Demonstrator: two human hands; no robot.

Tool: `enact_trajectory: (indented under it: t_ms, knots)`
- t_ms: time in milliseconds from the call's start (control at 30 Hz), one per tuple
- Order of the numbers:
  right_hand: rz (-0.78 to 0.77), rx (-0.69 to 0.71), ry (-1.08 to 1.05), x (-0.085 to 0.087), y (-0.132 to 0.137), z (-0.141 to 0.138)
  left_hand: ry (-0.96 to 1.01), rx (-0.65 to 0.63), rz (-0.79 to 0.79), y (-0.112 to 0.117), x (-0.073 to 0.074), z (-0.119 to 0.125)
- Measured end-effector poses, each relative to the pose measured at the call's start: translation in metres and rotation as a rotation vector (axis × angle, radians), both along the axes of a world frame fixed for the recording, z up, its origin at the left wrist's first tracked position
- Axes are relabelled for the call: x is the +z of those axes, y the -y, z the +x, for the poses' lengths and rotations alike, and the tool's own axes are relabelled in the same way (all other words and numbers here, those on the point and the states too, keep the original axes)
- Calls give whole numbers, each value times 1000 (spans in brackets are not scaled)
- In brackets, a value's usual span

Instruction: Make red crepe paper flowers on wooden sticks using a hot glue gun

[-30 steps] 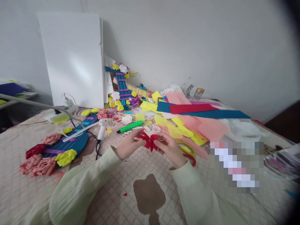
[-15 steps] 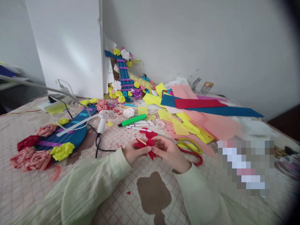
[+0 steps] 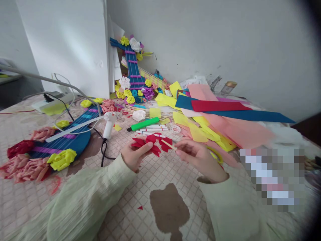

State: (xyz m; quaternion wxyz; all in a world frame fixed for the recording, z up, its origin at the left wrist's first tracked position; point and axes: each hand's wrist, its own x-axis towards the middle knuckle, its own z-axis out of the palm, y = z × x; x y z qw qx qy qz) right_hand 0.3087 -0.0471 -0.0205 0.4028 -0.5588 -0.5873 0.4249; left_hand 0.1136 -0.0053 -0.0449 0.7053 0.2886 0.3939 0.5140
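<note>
Several red crepe paper petals (image 3: 149,144) are pinched in my left hand (image 3: 135,154), fanned out past the fingertips. My right hand (image 3: 197,155) grips a short pale wooden stick (image 3: 168,144) by one end, and the stick slants up and left toward the petals. Behind the stick's tip is another red paper piece (image 3: 165,146); I cannot tell whether it touches the stick. Close beyond both hands lie several white pens (image 3: 156,129) and a green marker (image 3: 144,124). Yellow-handled scissors (image 3: 216,154) are partly hidden behind my right hand.
On the left, a white glue gun (image 3: 108,126) with a black cord stands beside a blue paper guitar (image 3: 82,137) edged with paper flowers. A second decorated guitar (image 3: 133,68) leans at the back. Paper strips (image 3: 225,115) are heaped on the right. A glass jar (image 3: 228,88) stands behind.
My hands have moved apart. The right hand has drawn the wooden stick away to the right, while the left keeps the red petals. The view has shifted slightly.
</note>
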Motion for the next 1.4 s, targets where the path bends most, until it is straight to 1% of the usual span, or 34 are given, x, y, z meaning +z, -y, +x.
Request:
enact_trajectory:
  t_ms: [67, 133, 167, 233, 300, 433, 533, 633, 767, 933, 1033, 1100, 1167, 1233, 1300, 1400]
  knots:
    - [24, -62, 8, 4, 1, 0, -40, -11, 49, 3, -2, 1]
    - [20, -75, -27, 4, 2, -5, -123, -50, 134, 9, -5, 4]
    - [5, -59, -51, 3, 3, -9, -166, -79, 176, 12, -6, 5]
    - [-21, 19, -61, 0, 5, -14, -226, -143, 233, 18, -7, 8]
    - [7, 85, -31, -3, 7, -17, -235, -205, 247, 24, -6, 11]
    - [55, 108, 43, -4, 10, -17, -219, -261, 250, 28, -5, 13]
    - [55, 113, 69, -3, 12, -17, -284, -245, 267, 28, -7, 13]
    - [81, 127, 87, -2, 14, -19, -330, -209, 251, 29, -8, 14]
    - [136, 125, 117, -3, 15, -21, -301, -183, 216, 31, -7, 15]
    - [53, 105, 105, -7, 15, -21, -279, -189, 165, 32, -4, 16]
    - [50, 101, 108, -7, 15, -20, -250, -198, 139, 33, -4, 16]
    - [64, 64, 106, -7, 15, -20, -224, -195, 125, 33, -6, 16]
    - [99, 15, 109, -5, 15, -18, -198, -169, 105, 33, -10, 17]
    - [173, -22, 146, -2, 16, -17, -177, -126, 88, 32, -14, 17]
    - [272, -25, 221, 1, 16, -15, -160, -100, 86, 30, -18, 17]
    - [379, 21, 337, 2, 14, -14, -142, -112, 107, 28, -21, 15]
